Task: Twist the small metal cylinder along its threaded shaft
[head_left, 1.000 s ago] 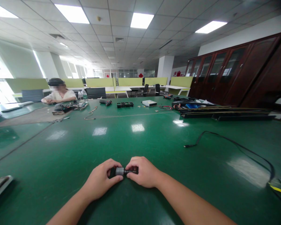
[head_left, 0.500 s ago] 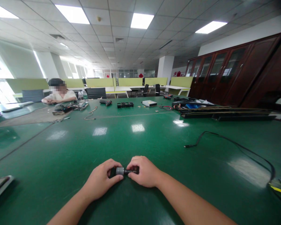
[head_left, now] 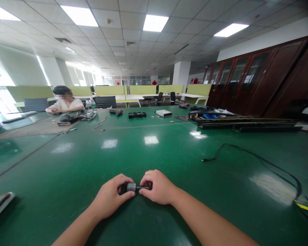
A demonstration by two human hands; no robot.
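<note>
A small grey cylinder with a dark, thin shaft lies level just above or on the green tabletop, in the lower middle of the head view; it looks like a small motor, but its exact kind is unclear. My left hand is closed around the thick grey end, thumb in front and fingers behind. From the other side, my right hand curls its thumb and fingers about the ribbed shaft. My fingers cover both ends of the piece.
A black cable runs along the right. Farther back are a black rack-like part, a light box, a drill-like tool and long dark rails. A flat device lies at left. A person sits far left.
My right thumb and fingers have shifted very slightly on the shaft. My left hand and the grey cylinder stay where they were.
</note>
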